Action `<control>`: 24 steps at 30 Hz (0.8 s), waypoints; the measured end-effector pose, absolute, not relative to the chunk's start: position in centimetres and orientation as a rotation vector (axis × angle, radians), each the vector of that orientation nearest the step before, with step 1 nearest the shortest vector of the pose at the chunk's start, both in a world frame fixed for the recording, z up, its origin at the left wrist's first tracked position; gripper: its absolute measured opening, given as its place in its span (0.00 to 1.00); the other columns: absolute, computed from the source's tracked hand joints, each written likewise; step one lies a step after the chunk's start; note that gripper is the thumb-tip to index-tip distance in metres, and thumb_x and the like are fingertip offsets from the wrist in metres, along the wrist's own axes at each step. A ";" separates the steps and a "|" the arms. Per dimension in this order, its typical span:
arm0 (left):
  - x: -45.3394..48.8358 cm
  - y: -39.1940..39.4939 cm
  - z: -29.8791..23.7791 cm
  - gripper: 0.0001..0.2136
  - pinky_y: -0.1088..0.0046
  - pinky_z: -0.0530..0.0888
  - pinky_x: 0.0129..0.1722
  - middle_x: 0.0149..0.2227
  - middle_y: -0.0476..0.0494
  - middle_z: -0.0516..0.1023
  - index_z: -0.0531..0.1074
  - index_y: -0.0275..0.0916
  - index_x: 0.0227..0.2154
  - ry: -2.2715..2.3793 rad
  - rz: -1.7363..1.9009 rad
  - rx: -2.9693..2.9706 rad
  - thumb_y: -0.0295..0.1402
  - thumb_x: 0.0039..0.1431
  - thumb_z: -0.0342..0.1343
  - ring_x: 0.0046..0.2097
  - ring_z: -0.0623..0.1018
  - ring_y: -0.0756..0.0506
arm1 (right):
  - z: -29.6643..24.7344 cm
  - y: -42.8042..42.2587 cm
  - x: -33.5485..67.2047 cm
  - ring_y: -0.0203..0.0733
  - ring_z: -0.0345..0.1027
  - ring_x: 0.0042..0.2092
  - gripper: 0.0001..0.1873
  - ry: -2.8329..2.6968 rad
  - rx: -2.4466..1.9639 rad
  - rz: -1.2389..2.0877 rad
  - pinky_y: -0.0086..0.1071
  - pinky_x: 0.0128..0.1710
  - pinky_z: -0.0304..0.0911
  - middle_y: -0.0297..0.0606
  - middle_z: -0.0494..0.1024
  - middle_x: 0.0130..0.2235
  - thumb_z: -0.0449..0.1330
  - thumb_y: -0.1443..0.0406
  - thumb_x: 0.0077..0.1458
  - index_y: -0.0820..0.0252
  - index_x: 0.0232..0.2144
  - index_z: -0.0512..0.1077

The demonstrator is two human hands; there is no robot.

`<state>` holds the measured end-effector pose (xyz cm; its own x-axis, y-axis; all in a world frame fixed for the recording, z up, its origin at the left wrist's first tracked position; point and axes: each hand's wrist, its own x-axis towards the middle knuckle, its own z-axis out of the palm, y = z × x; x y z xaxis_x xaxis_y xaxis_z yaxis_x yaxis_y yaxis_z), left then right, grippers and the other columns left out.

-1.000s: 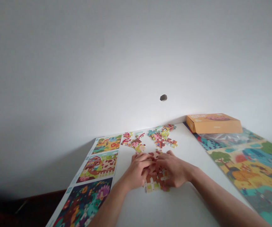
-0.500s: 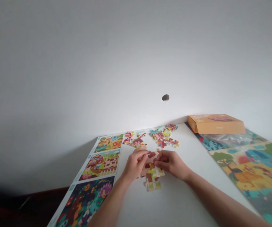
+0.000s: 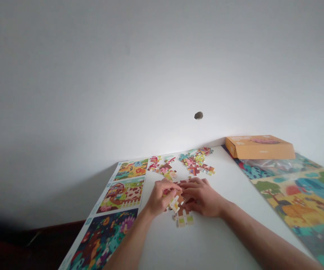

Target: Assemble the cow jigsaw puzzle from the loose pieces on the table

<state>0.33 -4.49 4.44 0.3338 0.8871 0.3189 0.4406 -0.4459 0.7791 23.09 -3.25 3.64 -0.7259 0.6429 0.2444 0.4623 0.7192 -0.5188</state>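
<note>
Between the thumb and fingers of my left hand [image 3: 162, 197] is a puzzle piece [image 3: 174, 203] with brown and a white fence on it, tilted above the table. My right hand [image 3: 204, 198] is just beside it, with its fingers curled over brown puzzle pieces [image 3: 188, 198] and its thumb below them; its fingertips are partly hidden. Nearer to me, joined fence pieces [image 3: 184, 220] with white pickets and green lie flat on the table. Part of the assembled pieces behind is covered by both hands.
Loose puzzle pieces lie in two groups, a left pile [image 3: 164, 168] and a right pile [image 3: 197, 160]. A picture sheet [image 3: 122, 194] runs along the left edge. At right are an orange box [image 3: 263, 150], a clear plastic bag [image 3: 271, 164] and a large animal poster [image 3: 305, 202].
My left hand has lifted and tilted a fence piece from the flat group. My right hand has spread lower over the pieces. The view has shifted slightly.
</note>
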 end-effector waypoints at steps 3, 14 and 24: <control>0.2 -4.6 4.5 0.12 0.67 0.67 0.40 0.28 0.45 0.81 0.83 0.39 0.32 1.140 0.950 2.086 0.34 0.56 0.53 0.34 0.74 0.45 | 3.8 -3.2 23.3 0.52 0.59 0.60 0.19 -2.559 -0.888 0.537 0.44 0.55 0.51 0.35 0.72 0.59 0.65 0.59 0.53 0.43 0.49 0.75; -0.1 -5.0 4.3 0.09 0.62 0.64 0.48 0.29 0.45 0.81 0.79 0.41 0.26 1.086 0.645 2.224 0.35 0.51 0.55 0.39 0.73 0.42 | 4.4 -3.2 24.2 0.53 0.62 0.52 0.17 -2.549 -0.985 0.501 0.45 0.50 0.50 0.36 0.74 0.55 0.66 0.58 0.50 0.45 0.44 0.78; 0.1 -4.9 4.5 0.10 0.61 0.66 0.47 0.28 0.45 0.81 0.81 0.40 0.27 1.040 0.708 2.214 0.33 0.52 0.54 0.36 0.74 0.43 | 4.6 -3.2 24.4 0.52 0.63 0.49 0.16 -2.552 -1.020 0.470 0.45 0.51 0.49 0.36 0.77 0.49 0.66 0.61 0.47 0.47 0.41 0.78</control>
